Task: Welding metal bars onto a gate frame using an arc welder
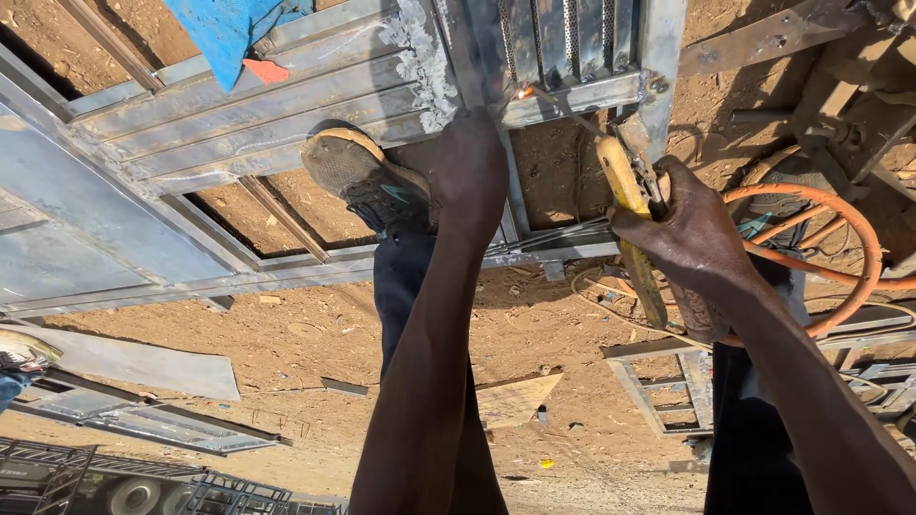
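While right hand [689, 229] grips yellow-handled electrode holder [630, 224], left hand [469, 170] on grey metal frame [286, 95]

Metal door frame [239, 105]: bare grey sheet steel, dull sheen, ribbed panels; weld seam [425, 62] on it rough, crusted white. Below the frame, ground [315, 334] is dry, gritty brown earth. Right of the frame: tool handle [630, 224] yellow, worn, scuffed; hose [840, 229] orange, smooth rubbery. Shoe [358, 176] on frame: dusty, frayed fabric.

Single head-worn view, steeply downward, close over the metal frame [286, 95] and dirt ground [315, 362].
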